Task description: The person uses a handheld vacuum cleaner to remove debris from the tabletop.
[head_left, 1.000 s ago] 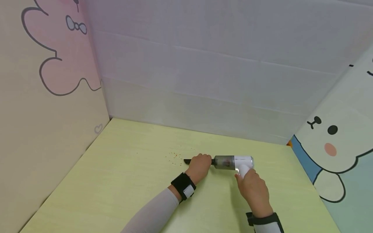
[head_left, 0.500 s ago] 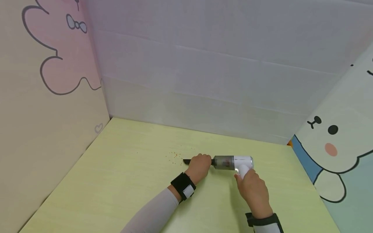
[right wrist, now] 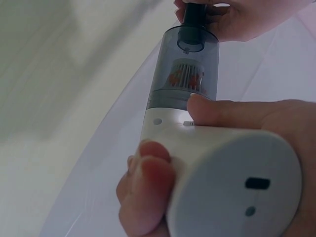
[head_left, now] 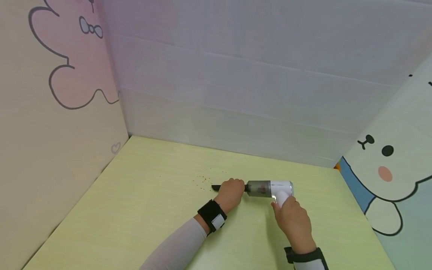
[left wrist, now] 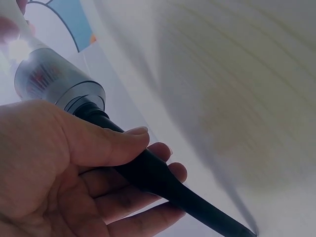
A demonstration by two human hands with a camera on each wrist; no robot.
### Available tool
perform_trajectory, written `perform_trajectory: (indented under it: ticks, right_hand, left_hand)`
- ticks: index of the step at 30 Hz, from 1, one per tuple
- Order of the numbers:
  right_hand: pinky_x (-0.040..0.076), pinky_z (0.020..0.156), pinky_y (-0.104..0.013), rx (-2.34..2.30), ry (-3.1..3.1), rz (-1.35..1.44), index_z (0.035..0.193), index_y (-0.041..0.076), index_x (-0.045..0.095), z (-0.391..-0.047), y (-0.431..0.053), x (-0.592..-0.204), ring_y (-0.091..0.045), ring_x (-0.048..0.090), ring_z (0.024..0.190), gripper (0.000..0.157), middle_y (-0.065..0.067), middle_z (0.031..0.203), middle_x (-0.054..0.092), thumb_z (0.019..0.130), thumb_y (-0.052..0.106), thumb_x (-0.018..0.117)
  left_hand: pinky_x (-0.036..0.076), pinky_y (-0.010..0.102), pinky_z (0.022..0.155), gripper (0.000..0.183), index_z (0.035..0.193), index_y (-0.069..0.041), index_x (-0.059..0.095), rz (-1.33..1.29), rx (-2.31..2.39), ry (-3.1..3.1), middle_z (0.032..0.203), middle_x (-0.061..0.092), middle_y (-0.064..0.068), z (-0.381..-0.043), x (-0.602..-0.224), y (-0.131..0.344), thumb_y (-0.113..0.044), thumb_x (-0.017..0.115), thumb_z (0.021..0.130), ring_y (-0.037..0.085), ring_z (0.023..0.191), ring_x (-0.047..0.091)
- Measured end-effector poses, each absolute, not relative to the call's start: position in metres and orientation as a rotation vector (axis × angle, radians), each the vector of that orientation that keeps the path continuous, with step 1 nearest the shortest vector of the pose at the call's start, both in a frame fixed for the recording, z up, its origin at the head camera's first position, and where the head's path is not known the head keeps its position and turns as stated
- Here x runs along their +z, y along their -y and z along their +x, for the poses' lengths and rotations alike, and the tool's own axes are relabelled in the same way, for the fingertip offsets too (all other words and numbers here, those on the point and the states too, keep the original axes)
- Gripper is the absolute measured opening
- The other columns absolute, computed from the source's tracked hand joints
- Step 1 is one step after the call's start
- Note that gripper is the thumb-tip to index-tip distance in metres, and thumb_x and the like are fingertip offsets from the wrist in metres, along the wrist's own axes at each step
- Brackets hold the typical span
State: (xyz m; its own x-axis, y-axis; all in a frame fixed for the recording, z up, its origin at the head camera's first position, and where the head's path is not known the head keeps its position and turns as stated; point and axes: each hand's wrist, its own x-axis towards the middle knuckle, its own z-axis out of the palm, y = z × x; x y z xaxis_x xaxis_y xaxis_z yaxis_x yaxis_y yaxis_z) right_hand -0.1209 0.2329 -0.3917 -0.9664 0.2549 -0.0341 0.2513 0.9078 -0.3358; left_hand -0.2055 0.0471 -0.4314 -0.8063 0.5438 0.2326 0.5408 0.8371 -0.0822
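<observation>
A white handheld vacuum cleaner (head_left: 282, 186) with a clear grey dust cup (right wrist: 168, 64) lies level above the table, its black nozzle (left wrist: 148, 170) pointing left. My right hand (head_left: 294, 221) grips the white handle, the thumb up by the switch in the right wrist view. My left hand (head_left: 231, 193) holds the black nozzle, thumb on one side and fingers curled round the other. Just left of the nozzle tip are scattered orange-brown crumbs (head_left: 204, 179). Inside the cup, reddish bits show against the ribbed filter (right wrist: 186, 74).
The pale yellow table (head_left: 135, 210) meets a white back panel (head_left: 236, 93). A left panel (head_left: 67, 150) with a pink cartoon and a right panel (head_left: 401, 168) with a white cartoon animal flank it. One stray speck lies further left.
The vacuum cleaner and both hands stay nearly still; the nozzle tip has crept very slightly left toward the crumbs. The head view has shifted a little.
</observation>
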Motion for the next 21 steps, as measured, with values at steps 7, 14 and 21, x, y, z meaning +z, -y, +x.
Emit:
perform_trajectory:
  ticks: [7,14,21]
  right_hand:
    - [0.05,0.049,-0.044,0.527,3.059,-0.388,0.1,-0.02,0.047,-0.1188,-0.2318,-0.3899,-0.032,0.06,0.062,0.056,-0.026,0.078,0.057,0.098,0.033,0.065]
    - [0.05,0.049,-0.044,0.519,3.057,-0.378,0.099,-0.02,0.048,-0.1178,-0.2317,-0.3891,-0.032,0.059,0.061,0.055,-0.025,0.077,0.057,0.098,0.032,0.065]
    - [0.049,0.048,-0.043,0.511,3.043,-0.351,0.096,-0.019,0.048,-0.1167,-0.2324,-0.3895,-0.03,0.058,0.059,0.054,-0.023,0.075,0.056,0.098,0.032,0.066]
  left_hand:
    - [0.049,0.022,0.051,0.012,0.085,-0.013,0.07,-0.845,0.029,2.768,0.073,0.063,-0.001,-0.2027,-0.4285,-0.0462,-0.016,0.069,0.097,0.014,0.066,0.062]
    - [0.05,0.022,0.051,0.011,0.086,-0.013,0.07,-0.841,0.024,2.78,0.072,0.062,-0.001,-0.201,-0.4257,-0.0464,-0.015,0.069,0.097,0.014,0.066,0.062]
    - [0.051,0.023,0.053,0.014,0.084,-0.014,0.07,-0.849,0.019,2.785,0.072,0.062,-0.001,-0.2052,-0.4319,-0.0475,-0.016,0.068,0.098,0.014,0.066,0.062]
